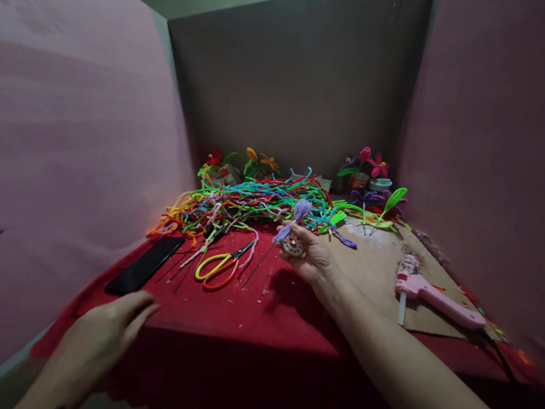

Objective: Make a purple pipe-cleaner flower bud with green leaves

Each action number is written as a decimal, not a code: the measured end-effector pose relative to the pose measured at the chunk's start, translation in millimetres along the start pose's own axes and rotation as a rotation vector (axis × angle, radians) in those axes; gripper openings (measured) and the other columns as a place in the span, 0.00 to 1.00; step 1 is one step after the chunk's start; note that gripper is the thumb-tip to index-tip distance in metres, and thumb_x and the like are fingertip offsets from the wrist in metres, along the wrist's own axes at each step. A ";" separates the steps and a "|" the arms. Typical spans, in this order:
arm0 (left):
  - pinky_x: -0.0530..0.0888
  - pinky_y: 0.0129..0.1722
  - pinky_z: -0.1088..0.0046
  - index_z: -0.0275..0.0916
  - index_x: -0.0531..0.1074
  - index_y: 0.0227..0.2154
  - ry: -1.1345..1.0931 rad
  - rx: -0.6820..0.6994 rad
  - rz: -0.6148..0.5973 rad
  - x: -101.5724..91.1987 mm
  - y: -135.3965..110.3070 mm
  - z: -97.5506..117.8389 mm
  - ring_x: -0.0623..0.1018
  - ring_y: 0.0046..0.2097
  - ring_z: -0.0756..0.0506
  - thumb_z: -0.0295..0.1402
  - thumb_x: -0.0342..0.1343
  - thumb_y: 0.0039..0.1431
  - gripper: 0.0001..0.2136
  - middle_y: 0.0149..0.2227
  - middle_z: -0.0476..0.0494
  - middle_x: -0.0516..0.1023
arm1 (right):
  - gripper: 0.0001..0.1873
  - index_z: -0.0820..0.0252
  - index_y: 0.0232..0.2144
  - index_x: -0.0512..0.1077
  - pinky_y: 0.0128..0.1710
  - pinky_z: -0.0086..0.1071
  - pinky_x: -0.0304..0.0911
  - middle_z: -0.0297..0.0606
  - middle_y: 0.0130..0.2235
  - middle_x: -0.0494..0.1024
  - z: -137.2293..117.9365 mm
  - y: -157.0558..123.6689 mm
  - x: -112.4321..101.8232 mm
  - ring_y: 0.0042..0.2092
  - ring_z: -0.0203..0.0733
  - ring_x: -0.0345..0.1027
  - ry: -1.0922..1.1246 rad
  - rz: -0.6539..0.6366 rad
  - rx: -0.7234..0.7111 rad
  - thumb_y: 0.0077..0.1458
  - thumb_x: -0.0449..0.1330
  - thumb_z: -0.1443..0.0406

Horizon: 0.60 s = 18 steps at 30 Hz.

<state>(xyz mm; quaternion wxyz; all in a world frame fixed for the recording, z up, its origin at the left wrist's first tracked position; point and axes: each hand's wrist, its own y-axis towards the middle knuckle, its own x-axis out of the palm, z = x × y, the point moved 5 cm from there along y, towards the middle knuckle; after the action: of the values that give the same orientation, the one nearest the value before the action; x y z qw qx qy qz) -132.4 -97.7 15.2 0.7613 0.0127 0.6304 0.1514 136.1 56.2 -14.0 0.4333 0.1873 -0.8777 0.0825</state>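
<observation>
My right hand (313,259) is closed on a purple pipe-cleaner flower (302,211) over the middle of the table. Its bud points up, and fuzzy purple leaf-like pieces stick out at the left. In the same fingers sits a small round spool (292,245) with holes round its face. A thin wire stem (260,264) slants down from the flower. My left hand (99,336) hovers at the table's front left edge, near a black phone (145,266). Its thumb and forefinger are slightly apart, with nothing visible between them; the other fingers are hidden.
Yellow-and-orange-handled scissors (221,270) and loose wires lie on the red cloth (243,320). Behind is a heap of colourful pipe cleaners (254,196). A pink glue gun (440,302) rests on brown board (366,270) at right. Finished flowers (374,165) stand at the back.
</observation>
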 end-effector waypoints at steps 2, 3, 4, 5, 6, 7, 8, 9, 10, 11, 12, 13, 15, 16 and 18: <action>0.69 0.38 0.73 0.41 0.72 0.33 -0.218 0.122 0.024 -3.2 12.7 43.9 0.76 0.37 0.44 0.43 0.47 0.54 0.13 0.36 0.45 0.78 | 0.10 0.63 0.29 0.73 0.17 0.23 0.54 0.32 0.24 0.76 3.4 1.6 -2.3 0.22 0.33 0.66 -0.040 0.023 -0.023 0.38 0.64 0.66; 0.70 0.37 0.73 0.40 0.71 0.35 -0.306 0.176 0.048 -3.3 21.0 70.2 0.76 0.35 0.45 0.44 0.47 0.55 0.14 0.35 0.45 0.78 | 0.10 0.63 0.28 0.74 0.17 0.23 0.52 0.32 0.23 0.75 4.7 2.3 -3.6 0.21 0.31 0.65 -0.061 0.034 -0.040 0.38 0.65 0.66; 0.70 0.37 0.74 0.40 0.69 0.38 -0.376 0.231 0.063 -1.2 29.8 97.1 0.76 0.35 0.46 0.44 0.46 0.56 0.15 0.36 0.45 0.77 | 0.10 0.64 0.27 0.74 0.17 0.22 0.51 0.31 0.22 0.74 5.7 3.0 -5.0 0.21 0.30 0.63 -0.081 0.045 -0.059 0.37 0.65 0.66; 0.71 0.37 0.73 0.38 0.68 0.41 -0.400 0.296 0.048 3.8 38.7 123.5 0.76 0.36 0.46 0.44 0.48 0.57 0.16 0.36 0.44 0.77 | 0.11 0.64 0.27 0.75 0.17 0.22 0.50 0.31 0.22 0.73 6.3 3.7 -6.5 0.21 0.30 0.62 -0.102 0.057 -0.081 0.37 0.66 0.66; 0.71 0.39 0.72 0.36 0.65 0.46 -0.384 0.351 0.027 10.7 47.2 146.9 0.76 0.38 0.45 0.42 0.49 0.57 0.19 0.38 0.42 0.77 | 0.11 0.64 0.28 0.75 0.17 0.22 0.50 0.31 0.22 0.73 6.5 4.4 -8.3 0.21 0.29 0.61 -0.120 0.072 -0.107 0.37 0.66 0.66; 0.70 0.41 0.70 0.33 0.63 0.49 -0.339 0.406 0.013 18.4 54.9 166.6 0.76 0.40 0.44 0.40 0.50 0.57 0.21 0.40 0.39 0.76 | 0.12 0.64 0.28 0.75 0.18 0.23 0.50 0.31 0.23 0.73 6.5 5.0 -10.3 0.22 0.29 0.61 -0.137 0.089 -0.133 0.36 0.67 0.66; 0.70 0.42 0.68 0.30 0.61 0.51 -0.275 0.443 0.020 25.8 62.0 181.5 0.75 0.42 0.42 0.38 0.50 0.57 0.22 0.43 0.34 0.74 | 0.12 0.64 0.29 0.75 0.18 0.23 0.50 0.32 0.24 0.74 6.4 5.5 -12.6 0.22 0.29 0.60 -0.152 0.109 -0.158 0.37 0.67 0.65; 0.70 0.42 0.66 0.28 0.59 0.52 -0.195 0.475 0.021 33.6 68.1 192.5 0.74 0.44 0.40 0.36 0.49 0.58 0.22 0.46 0.30 0.73 | 0.12 0.63 0.29 0.76 0.19 0.24 0.51 0.32 0.25 0.74 6.4 5.9 -15.1 0.22 0.29 0.59 -0.166 0.132 -0.181 0.37 0.67 0.65; 0.70 0.41 0.65 0.27 0.59 0.52 -0.120 0.513 0.008 41.3 73.1 200.3 0.74 0.45 0.39 0.33 0.46 0.60 0.20 0.45 0.29 0.72 | 0.12 0.63 0.28 0.76 0.20 0.24 0.51 0.32 0.25 0.74 6.5 6.1 -17.7 0.22 0.29 0.59 -0.178 0.157 -0.198 0.37 0.67 0.65; 0.71 0.39 0.65 0.27 0.61 0.50 -0.051 0.549 -0.006 47.9 77.1 205.1 0.75 0.43 0.39 0.30 0.43 0.61 0.16 0.44 0.29 0.73 | 0.11 0.63 0.27 0.75 0.20 0.25 0.52 0.32 0.25 0.74 6.9 6.1 -20.3 0.22 0.29 0.58 -0.189 0.184 -0.211 0.37 0.67 0.65; 0.71 0.37 0.65 0.28 0.63 0.47 0.009 0.574 -0.024 53.5 80.8 207.2 0.75 0.41 0.39 0.27 0.40 0.61 0.15 0.41 0.30 0.73 | 0.10 0.63 0.26 0.75 0.20 0.25 0.52 0.32 0.24 0.73 7.5 5.8 -22.7 0.22 0.29 0.58 -0.201 0.212 -0.216 0.37 0.67 0.64; 0.71 0.35 0.65 0.29 0.65 0.44 0.054 0.595 -0.046 57.8 84.1 207.1 0.76 0.39 0.39 0.25 0.37 0.61 0.14 0.39 0.31 0.74 | 0.09 0.63 0.24 0.74 0.20 0.25 0.51 0.31 0.23 0.72 8.3 5.4 -24.7 0.21 0.29 0.57 -0.218 0.239 -0.214 0.38 0.67 0.64; 0.70 0.31 0.67 0.31 0.67 0.40 0.095 0.623 -0.087 63.5 90.5 202.8 0.76 0.36 0.39 0.23 0.36 0.60 0.15 0.35 0.33 0.74 | 0.08 0.63 0.20 0.72 0.20 0.26 0.50 0.29 0.19 0.69 9.3 3.7 -26.9 0.20 0.29 0.55 -0.267 0.289 -0.208 0.39 0.66 0.63; 0.70 0.29 0.67 0.32 0.67 0.39 0.081 0.638 -0.102 65.5 93.7 199.5 0.76 0.35 0.40 0.23 0.37 0.59 0.14 0.34 0.35 0.74 | 0.09 0.63 0.20 0.72 0.20 0.26 0.50 0.28 0.18 0.67 9.0 2.7 -26.7 0.20 0.28 0.54 -0.302 0.306 -0.213 0.40 0.66 0.63; 0.68 0.28 0.70 0.35 0.67 0.38 -0.024 0.669 -0.109 68.8 99.4 192.5 0.76 0.33 0.42 0.24 0.39 0.59 0.12 0.33 0.38 0.75 | 0.08 0.62 0.21 0.72 0.20 0.25 0.50 0.27 0.18 0.66 7.0 1.0 -24.0 0.20 0.28 0.53 -0.370 0.315 -0.246 0.42 0.66 0.64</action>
<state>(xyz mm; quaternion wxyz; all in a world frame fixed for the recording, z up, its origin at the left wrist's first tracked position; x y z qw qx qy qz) 42.8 47.0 9.8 0.7291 0.2297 0.6361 -0.1050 143.9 61.1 -37.3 0.2667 0.0064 -0.9638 0.0060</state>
